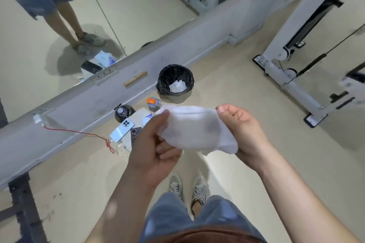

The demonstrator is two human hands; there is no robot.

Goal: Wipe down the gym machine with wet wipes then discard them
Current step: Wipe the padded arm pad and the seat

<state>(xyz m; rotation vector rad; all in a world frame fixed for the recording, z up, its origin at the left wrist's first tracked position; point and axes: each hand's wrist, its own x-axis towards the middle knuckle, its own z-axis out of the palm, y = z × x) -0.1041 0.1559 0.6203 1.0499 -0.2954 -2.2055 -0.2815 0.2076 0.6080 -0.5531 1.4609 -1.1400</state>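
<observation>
L hand [156, 144] & R hand [245, 134] each pinch an end of the wet wipe [195, 128], spread mid-air above floor [237, 77], near side of bin [190, 77]; long axis left-right.

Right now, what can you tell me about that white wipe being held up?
The wipe is a thin, white, soft-looking sheet, stretched sideways and slightly bunched, with a faint grey smudge near its middle. The left hand pinches its left edge and the right hand grips its right edge, thumb on top. It is held in the air, touching nothing else, nearer the person than the black-lined bin.
</observation>
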